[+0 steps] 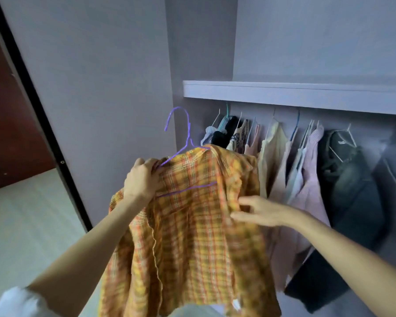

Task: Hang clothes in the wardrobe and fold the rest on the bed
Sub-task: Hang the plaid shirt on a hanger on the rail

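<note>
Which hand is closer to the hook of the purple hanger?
Left. The left hand grips the plaid shirt at the shoulder, just below the purple hanger hook. The right hand touches the shirt lower down, to the right.

no legible text, brand, number or sign. a small white tag [236,304] at the plaid shirt's [192,225] hem, toward 5 o'clock, is too blurred to read.
</note>
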Demonstrator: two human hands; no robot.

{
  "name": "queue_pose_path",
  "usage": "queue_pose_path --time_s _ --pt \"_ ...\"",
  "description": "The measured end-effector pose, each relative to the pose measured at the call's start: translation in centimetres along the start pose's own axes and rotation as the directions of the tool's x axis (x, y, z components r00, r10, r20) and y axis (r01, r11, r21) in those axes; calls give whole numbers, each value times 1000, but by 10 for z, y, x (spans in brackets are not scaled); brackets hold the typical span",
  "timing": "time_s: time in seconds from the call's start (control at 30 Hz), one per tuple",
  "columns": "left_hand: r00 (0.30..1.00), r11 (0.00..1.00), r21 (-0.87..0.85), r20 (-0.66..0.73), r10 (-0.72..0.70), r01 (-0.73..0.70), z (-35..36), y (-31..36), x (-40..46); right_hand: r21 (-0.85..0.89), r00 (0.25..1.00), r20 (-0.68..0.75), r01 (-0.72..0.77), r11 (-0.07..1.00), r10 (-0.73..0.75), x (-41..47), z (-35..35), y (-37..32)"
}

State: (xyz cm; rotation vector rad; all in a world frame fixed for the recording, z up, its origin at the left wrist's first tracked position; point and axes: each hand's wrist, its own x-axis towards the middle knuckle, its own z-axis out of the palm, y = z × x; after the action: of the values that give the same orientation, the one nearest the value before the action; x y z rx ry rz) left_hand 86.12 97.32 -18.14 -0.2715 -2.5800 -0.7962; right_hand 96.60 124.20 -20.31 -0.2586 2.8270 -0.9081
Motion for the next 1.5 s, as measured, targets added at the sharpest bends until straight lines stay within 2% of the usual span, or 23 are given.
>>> queue_pose_path --time_s 0.03,0.07,0.1,0.17,0.2,0.23,0.33,0.37,0.5,0.6,0.73,0.9,1.0,1.07,1.1,1.17,1.37,1.5 --pt "999 999 -32 -1 38 -38 -2 1 -1 -30 999 -20 -31 999 31 3 3 6" --pt "997 996 -54 0 75 -75 -3 3 -2 -39 989 -142 -50 998 44 5 0 8" --pt "995 992 -70 4 104 -103 -5 4 -4 -59 944 -327 -66 996 43 7 -5 9" --pt "989 984 -98 -1 147 -147 -9 6 -5 -160 719 -693 -84 984 -52 7 -18 3" --pt "987 980 -114 -3 164 -163 -10 7 -5 -210 626 -774 -102 972 -101 6 -25 0" --pt "985 977 -129 -6 173 -172 -12 7 -4 -264 606 -782 -108 959 -147 7 -30 -5" --pt "978 964 -170 14 210 -204 -13 12 -5 -414 765 -599 -42 909 -237 15 -35 -15" --pt "973 959 -177 28 228 -220 -13 15 -5 -427 791 -550 8 904 -267 20 -34 -19" --pt "927 926 -168 110 359 -339 -14 23 -10 -401 736 -541 199 894 -406 36 -30 -36" --pt "890 900 -157 157 428 -406 -9 22 -11 -432 795 -501 112 895 -342 41 -24 -39" --pt "926 930 -212 167 338 -302 8 33 -18 -401 805 -530 37 915 -265 48 -1 -38" --pt "937 938 -227 172 304 -262 30 51 -37 -275 747 -629 46 960 -216 46 8 -40" --pt "923 934 -64 145 356 -351 26 53 -32 -255 681 -681 122 959 -268 39 8 -35" --pt "892 918 -20 228 391 -397 25 53 -28 -243 627 -722 167 956 -293 34 9 -31" --pt "883 918 -45 262 391 -393 27 52 -28 -234 613 -735 172 957 -290 32 10 -30" --pt "893 925 -128 243 380 -358 30 53 -27 -225 588 -758 170 959 -282 27 13 -23" --pt "892 909 -178 194 407 -376 40 61 -28 -342 502 -789 118 932 -353 2 19 15" --pt "897 909 -194 181 404 -370 51 70 -28 -440 529 -759 14 898 -380 -17 17 35"
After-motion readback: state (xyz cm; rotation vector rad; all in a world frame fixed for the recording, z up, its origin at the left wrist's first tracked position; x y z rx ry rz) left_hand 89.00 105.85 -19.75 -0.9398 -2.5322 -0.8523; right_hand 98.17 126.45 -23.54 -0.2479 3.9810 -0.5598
